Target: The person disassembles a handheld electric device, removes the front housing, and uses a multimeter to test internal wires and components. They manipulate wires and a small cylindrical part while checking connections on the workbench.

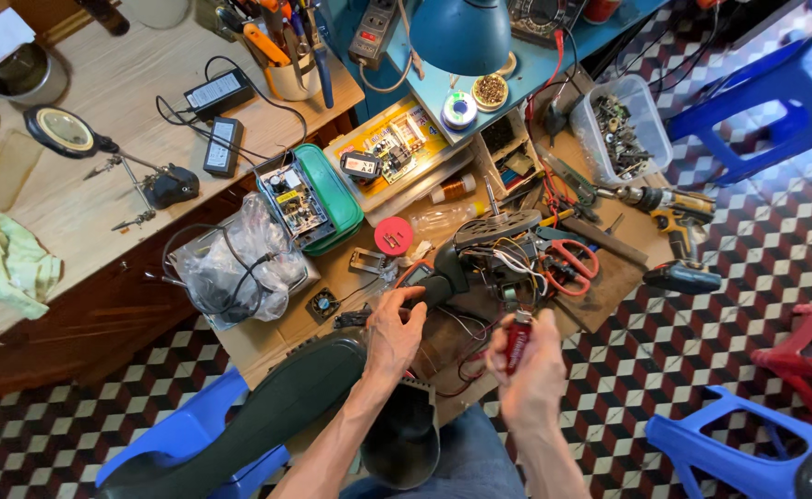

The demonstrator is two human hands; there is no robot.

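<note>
My left hand (393,330) grips the black neck (438,282) of a dark appliance with a long dark green body (267,416) that lies across my lap. Its opened motor end (498,231) with loose coloured wires (507,263) rests on the low brown board (609,277). My right hand (528,370) holds a small red cylindrical object (518,340) upright, just right of the left hand and below the wires.
Red-handled scissors (567,263) and a cordless drill (674,222) lie right of the motor. A clear box of parts (623,125), a green-lidded case (318,199), a plastic bag (235,263), a teal lamp (461,32) and blue stools (738,444) surround me.
</note>
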